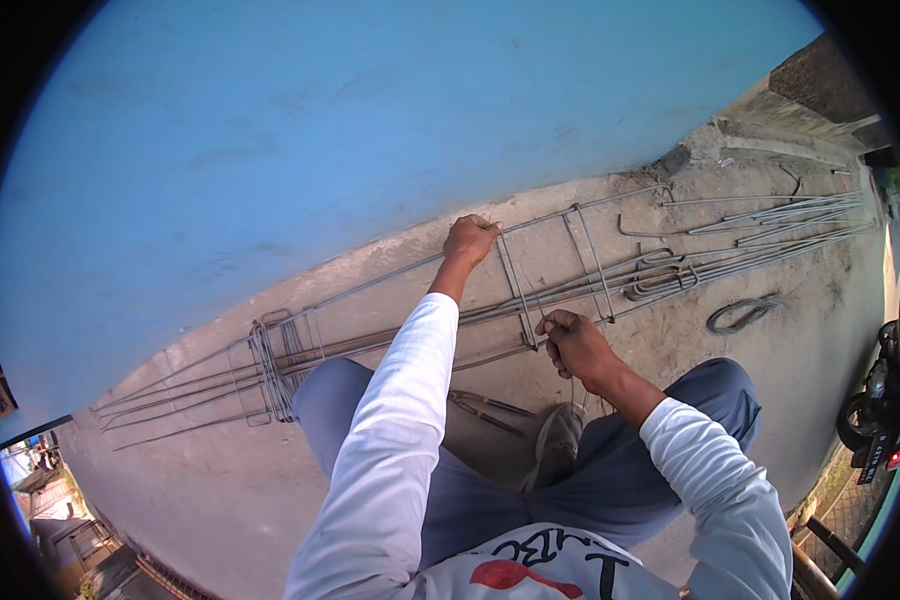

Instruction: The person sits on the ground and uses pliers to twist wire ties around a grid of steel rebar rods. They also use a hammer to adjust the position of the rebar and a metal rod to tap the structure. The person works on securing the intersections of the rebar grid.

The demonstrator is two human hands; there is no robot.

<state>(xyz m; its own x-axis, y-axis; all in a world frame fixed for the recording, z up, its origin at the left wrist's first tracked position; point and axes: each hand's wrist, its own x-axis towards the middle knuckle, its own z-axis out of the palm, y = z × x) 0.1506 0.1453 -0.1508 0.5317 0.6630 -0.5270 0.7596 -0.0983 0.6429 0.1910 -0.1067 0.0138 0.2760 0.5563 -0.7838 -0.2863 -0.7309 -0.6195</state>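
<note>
A long cage of thin steel rebar with rectangular stirrups lies across the floor in front of me. My left hand is closed at the far bar, its fingers pinching the top corner of a stirrup. Nearer to me, my right hand is closed beside that stirrup's near corner. Thin tie wires hang below its curled fingers. Another stirrup stands just to the right. Below the cage, a pair of pincers with dark handles lies on the floor by my shoe.
Several stirrups are bunched on the bars at left. Loose bars and bent hooks lie at right, near a coil of wire. A blue wall runs along the far side. A motorcycle stands at far right.
</note>
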